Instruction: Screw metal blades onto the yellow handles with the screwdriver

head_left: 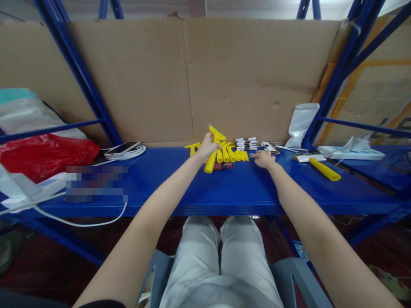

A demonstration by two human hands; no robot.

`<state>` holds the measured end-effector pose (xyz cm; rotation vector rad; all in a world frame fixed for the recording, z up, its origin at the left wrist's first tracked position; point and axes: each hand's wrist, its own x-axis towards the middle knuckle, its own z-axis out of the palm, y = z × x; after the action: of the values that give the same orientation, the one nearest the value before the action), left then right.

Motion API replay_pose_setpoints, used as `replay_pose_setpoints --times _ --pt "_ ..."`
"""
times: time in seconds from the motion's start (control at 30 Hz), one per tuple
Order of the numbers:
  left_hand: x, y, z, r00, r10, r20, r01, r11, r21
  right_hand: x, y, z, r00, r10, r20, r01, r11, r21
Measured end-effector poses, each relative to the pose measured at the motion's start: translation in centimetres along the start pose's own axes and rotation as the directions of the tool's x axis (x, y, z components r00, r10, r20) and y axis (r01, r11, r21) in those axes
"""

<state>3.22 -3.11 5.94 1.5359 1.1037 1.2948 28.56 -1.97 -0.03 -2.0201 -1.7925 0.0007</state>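
Note:
My left hand (208,148) is closed round a yellow plastic scraper handle (210,164), tilted with its wide head up and its round grip toward me. Several similar yellow handles (230,155) lie side by side just to its right. A dark red screwdriver-like tool (224,166) lies in front of them, partly hidden. My right hand (264,159) rests low at the table, its fingers drawn together over small shiny bits too small to name. Between the hands is a row of small flat yellow pieces (241,155). Behind it are stacked white and dark packets (246,143).
A blue shelf table (160,179) backs onto a cardboard panel (128,81). At right are a lone yellow handle (325,169), a white pouch (302,124) and a power strip (353,152). At left are a phone (122,148), white cables (130,153) and a red bag (48,155).

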Motion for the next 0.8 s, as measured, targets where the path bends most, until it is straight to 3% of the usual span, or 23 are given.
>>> replay_pose_setpoints --times 0.1,0.5,0.57,0.67,0.8 --pt "-0.3 -1.0 -0.7 0.995 -0.02 -0.102 0.017 0.999 -0.029 -0.4 -0.3 -0.5 0.998 0.036 0.043 -0.036 0.999 -0.002" --pt "-1.9 -2.6 0.1 0.989 -0.111 -0.093 0.107 0.993 -0.047 -0.6 -0.7 -1.4 0.995 0.103 -0.003 -0.103 0.995 -0.004" --pt "-1.9 -2.9 0.2 0.99 -0.11 -0.084 0.108 0.994 -0.026 -0.5 -1.0 -1.6 0.999 0.034 -0.024 -0.034 0.999 0.022" --pt "-2.0 -3.0 0.4 0.99 -0.118 -0.078 0.118 0.993 -0.004 -0.7 -2.0 -1.7 0.983 -0.178 -0.047 0.182 0.975 0.127" --pt "-1.9 -2.9 0.4 0.985 -0.148 -0.087 0.148 0.989 -0.003 -1.7 -4.4 -1.4 0.895 -0.438 0.084 0.391 0.861 0.327"
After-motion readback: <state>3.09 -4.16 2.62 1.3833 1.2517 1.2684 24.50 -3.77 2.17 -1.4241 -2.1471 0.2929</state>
